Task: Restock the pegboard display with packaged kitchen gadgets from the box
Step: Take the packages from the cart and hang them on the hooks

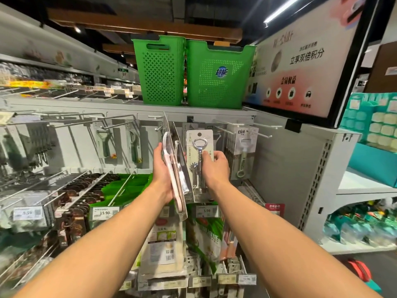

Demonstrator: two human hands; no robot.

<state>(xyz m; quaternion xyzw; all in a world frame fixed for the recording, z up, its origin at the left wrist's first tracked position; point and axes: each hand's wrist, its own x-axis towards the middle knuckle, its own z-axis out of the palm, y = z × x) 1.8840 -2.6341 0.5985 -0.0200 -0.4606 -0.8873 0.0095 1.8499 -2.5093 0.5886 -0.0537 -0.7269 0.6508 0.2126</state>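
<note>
1. Handling: the corkscrew package (198, 147) is a stiff card with a clear blister. Judged light, bottom-heavy from the metal tool, and slick on the plastic. Best held at the card edge, leaving the hang hole (199, 134) free.
2. Location: raised before the pegboard (79, 147) upper row, between the pack stack (176, 168) and the hanging peeler packs (245, 147).
3. Right hand (216, 166): arm extended, thumb on the card's front right edge, pinching it.
4. Left hand (162, 168): arm extended, palm inward, gripping the stack edge-on.
5. Box: not in view.
</note>
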